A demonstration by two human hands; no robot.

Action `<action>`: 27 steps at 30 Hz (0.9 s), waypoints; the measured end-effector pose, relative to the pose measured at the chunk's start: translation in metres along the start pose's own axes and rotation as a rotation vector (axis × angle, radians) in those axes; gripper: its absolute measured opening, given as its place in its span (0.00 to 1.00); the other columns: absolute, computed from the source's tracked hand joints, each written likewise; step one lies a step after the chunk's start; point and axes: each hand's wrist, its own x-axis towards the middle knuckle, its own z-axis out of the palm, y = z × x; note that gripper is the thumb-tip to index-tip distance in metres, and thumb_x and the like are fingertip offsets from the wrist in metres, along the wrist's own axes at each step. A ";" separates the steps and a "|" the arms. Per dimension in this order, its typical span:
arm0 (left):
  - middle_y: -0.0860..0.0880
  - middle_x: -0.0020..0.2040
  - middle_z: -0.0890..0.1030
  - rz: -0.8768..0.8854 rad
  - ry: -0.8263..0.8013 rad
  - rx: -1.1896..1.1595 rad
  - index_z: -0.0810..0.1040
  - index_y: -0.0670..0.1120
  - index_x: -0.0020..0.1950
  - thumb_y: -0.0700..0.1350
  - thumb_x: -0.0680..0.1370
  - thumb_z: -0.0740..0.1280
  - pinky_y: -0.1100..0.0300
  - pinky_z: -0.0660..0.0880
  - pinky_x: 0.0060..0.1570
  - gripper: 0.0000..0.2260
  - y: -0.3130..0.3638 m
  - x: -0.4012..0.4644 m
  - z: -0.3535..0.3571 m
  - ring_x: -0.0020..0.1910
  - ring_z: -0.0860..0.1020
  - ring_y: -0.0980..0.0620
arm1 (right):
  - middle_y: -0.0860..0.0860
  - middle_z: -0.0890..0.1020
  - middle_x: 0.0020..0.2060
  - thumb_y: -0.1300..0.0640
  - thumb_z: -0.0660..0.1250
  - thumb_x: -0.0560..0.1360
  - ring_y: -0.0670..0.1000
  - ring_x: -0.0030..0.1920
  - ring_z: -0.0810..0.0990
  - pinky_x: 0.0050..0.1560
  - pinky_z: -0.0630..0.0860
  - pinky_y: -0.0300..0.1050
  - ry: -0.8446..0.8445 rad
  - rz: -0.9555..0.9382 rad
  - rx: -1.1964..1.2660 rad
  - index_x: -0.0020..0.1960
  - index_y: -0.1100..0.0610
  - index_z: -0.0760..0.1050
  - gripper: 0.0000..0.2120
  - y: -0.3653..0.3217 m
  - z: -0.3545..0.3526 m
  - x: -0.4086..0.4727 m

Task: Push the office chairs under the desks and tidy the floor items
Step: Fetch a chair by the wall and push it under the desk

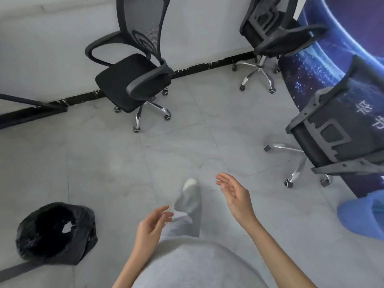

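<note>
Three black mesh office chairs stand on the grey tiled floor. One chair (pixel 133 80) is at the upper middle by the white wall, a second chair (pixel 268 38) is at the upper right, and a third chair (pixel 336 134) stands at the right with its back toward me. A bin lined with a black bag (pixel 56 233) sits on the floor at the lower left. My left hand (pixel 151 227) and my right hand (pixel 234 194) hang open in front of me, holding nothing, well short of every chair. My grey-trousered leg and white shoe (pixel 190 183) step forward between them.
A blue patterned banner or panel (pixel 332 59) curves along the right side behind two chairs. A blue object (pixel 363 215) lies at the lower right edge. A black baseboard (pixel 207 66) runs along the wall. A dark bar (pixel 31 102) juts in at the left.
</note>
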 end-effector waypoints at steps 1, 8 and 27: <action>0.62 0.41 0.84 0.009 -0.020 -0.006 0.77 0.50 0.52 0.35 0.78 0.59 0.73 0.74 0.42 0.12 0.016 0.034 0.002 0.40 0.81 0.62 | 0.43 0.79 0.53 0.65 0.59 0.78 0.38 0.54 0.78 0.53 0.72 0.28 0.012 0.020 0.006 0.57 0.49 0.73 0.14 -0.002 -0.004 0.021; 0.63 0.39 0.83 0.182 -0.166 0.089 0.75 0.53 0.52 0.36 0.79 0.60 0.74 0.73 0.45 0.12 0.174 0.247 0.020 0.41 0.81 0.63 | 0.43 0.81 0.53 0.67 0.59 0.77 0.40 0.51 0.80 0.52 0.73 0.29 0.212 0.145 0.078 0.54 0.48 0.75 0.16 -0.030 -0.036 0.128; 0.59 0.44 0.84 -0.027 0.089 -0.014 0.76 0.54 0.52 0.38 0.79 0.60 0.63 0.75 0.49 0.12 0.364 0.603 0.119 0.44 0.82 0.56 | 0.45 0.80 0.51 0.68 0.59 0.77 0.37 0.49 0.80 0.52 0.74 0.30 -0.081 -0.048 0.008 0.56 0.53 0.73 0.14 -0.219 -0.155 0.683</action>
